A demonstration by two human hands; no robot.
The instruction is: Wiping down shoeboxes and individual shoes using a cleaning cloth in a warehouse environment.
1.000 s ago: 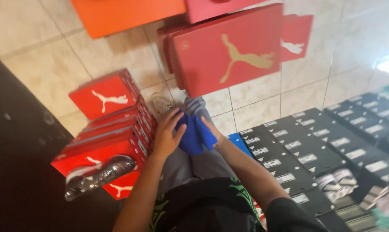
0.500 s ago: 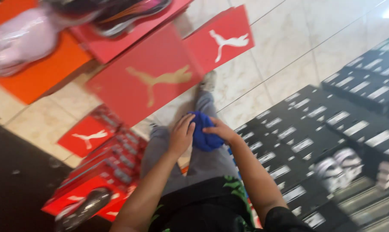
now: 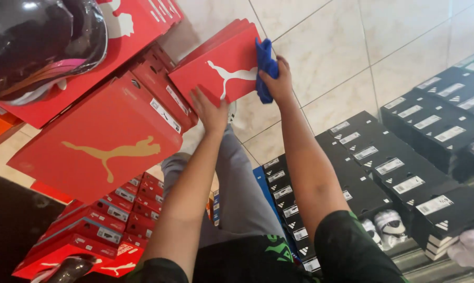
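Observation:
I am reaching up to a red shoebox [image 3: 221,68] with a white leaping-cat mark on its lid, set among other red boxes. My left hand [image 3: 210,111] holds the box at its lower edge. My right hand [image 3: 279,81] presses a blue cloth [image 3: 266,65] against the box's right edge. Below my arms are my grey trousers [image 3: 237,194] and one shoe on the tiled floor.
A large red box [image 3: 101,141] with a gold cat mark juts out at left, under a shiny dark sneaker [image 3: 43,42]. Red boxes [image 3: 106,225] are stacked at lower left. Rows of black boxes [image 3: 404,167] with white labels fill the right. Beige floor tiles [image 3: 342,47] lie beyond.
Both hands rose from my lap up to the red shoebox. The left hand now holds the box and the right presses the blue cloth on its edge. The view swung toward the shelf.

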